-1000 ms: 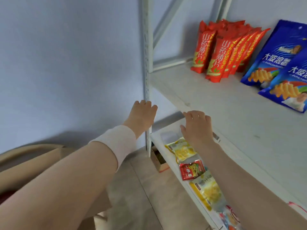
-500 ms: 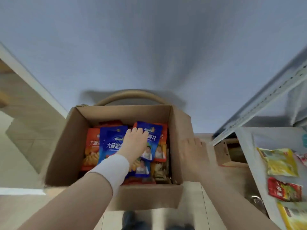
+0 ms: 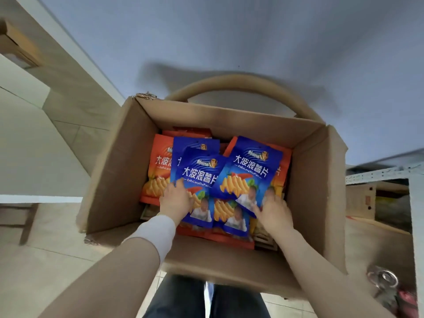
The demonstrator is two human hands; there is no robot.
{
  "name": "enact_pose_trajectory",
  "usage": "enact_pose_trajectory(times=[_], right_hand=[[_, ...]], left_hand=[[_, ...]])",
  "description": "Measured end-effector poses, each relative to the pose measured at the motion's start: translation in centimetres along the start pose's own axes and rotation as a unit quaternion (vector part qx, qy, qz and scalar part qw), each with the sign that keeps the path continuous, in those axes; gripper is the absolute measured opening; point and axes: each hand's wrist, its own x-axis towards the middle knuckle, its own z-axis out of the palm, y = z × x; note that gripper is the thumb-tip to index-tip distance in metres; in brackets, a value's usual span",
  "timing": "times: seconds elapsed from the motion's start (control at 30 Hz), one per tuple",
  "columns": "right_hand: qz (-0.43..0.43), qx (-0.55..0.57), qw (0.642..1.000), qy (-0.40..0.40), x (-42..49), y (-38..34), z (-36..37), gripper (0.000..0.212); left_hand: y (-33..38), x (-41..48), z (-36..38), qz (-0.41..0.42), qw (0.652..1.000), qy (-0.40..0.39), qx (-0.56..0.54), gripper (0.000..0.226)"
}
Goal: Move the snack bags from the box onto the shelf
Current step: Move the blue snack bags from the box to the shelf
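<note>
An open cardboard box (image 3: 309, 180) stands below me, filled with blue and orange snack bags. My left hand (image 3: 175, 200) grips the lower left edge of a blue snack bag (image 3: 199, 177) in the middle. My right hand (image 3: 273, 211) pinches the bottom corner of a second blue bag (image 3: 249, 171), which lies tilted over the others. An orange bag (image 3: 158, 175) lies at the box's left side. Only a sliver of the shelf (image 3: 385, 174) shows at the right edge.
The box rests on a seat with a curved tan backrest (image 3: 241, 81) against the blue-grey wall. A small open carton (image 3: 360, 200) sits under the shelf at right. A metal ring (image 3: 382, 280) lies at lower right. My legs are below the box.
My view swung from the shelf down to the box. Both hands left the shelf edge, reached into the box, and now each holds a blue bag.
</note>
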Motion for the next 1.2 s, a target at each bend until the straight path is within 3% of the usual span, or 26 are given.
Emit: enact_pose_trajectory(times=[0.13, 0.23, 0.33, 0.43, 0.53, 0.63, 0.67, 0.77, 0.87, 0.97, 1.1, 1.2], right_hand=[[0.106, 0.165, 0.98, -0.017, 5.7, -0.3, 2.2, 0.057], [0.187, 0.227, 0.955, -0.02, 8.3, -0.8, 3.5, 0.079], [0.252, 0.292, 0.922, 0.033, 9.7, -0.9, 4.2, 0.089], [0.275, 0.361, 0.887, 0.086, 9.9, -1.2, 4.4, 0.085], [0.297, 0.422, 0.855, 0.06, 9.9, -1.4, 4.3, 0.067], [0.286, 0.525, 0.801, -0.02, 9.6, -1.1, 4.1, 0.023], [0.284, 0.538, 0.793, -0.03, 9.5, -0.9, 4.1, 0.017], [0.274, 0.564, 0.778, -0.04, 8.8, -0.3, 3.5, 0.022], [0.252, 0.582, 0.773, -0.037, 7.3, 0.0, 2.4, 0.015], [0.233, 0.598, 0.767, 0.002, 4.2, 0.1, 0.5, 0.036], [0.205, 0.618, 0.758, 0.046, -2.1, 0.2, -1.8, 0.021], [0.17, 0.622, 0.76, 0.085, -7.7, 0.2, -3.3, 0.021]], left_hand=[[-0.8, 3.9, 1.5, -0.08, 0.993, 0.021, -0.089, 0.084], [-0.9, 5.7, 2.5, -0.109, 0.989, 0.022, -0.098, 0.096], [-1.3, 6.7, 3.0, -0.124, 0.989, 0.032, -0.067, 0.097], [-2.2, 7.3, 2.5, -0.131, 0.989, 0.03, -0.062, 0.092], [-3.3, 7.9, 2.3, -0.123, 0.986, 0.012, -0.109, 0.084], [-4.1, 7.9, 1.9, -0.093, 0.971, -0.023, -0.219, 0.053], [-4.2, 7.6, 1.6, -0.082, 0.963, -0.041, -0.254, 0.043], [-4.8, 6.4, 0.7, -0.056, 0.937, -0.086, -0.333, 0.035], [-5.3, 4.7, -0.6, -0.041, 0.921, -0.078, -0.379, 0.036], [-5.0, 2.5, -2.6, -0.017, 0.909, -0.046, -0.415, 0.037], [-3.3, -0.1, -5.2, 0.011, 0.888, -0.048, -0.456, 0.028], [-0.7, -2.0, -7.5, 0.093, 0.883, -0.067, -0.455, 0.031]])
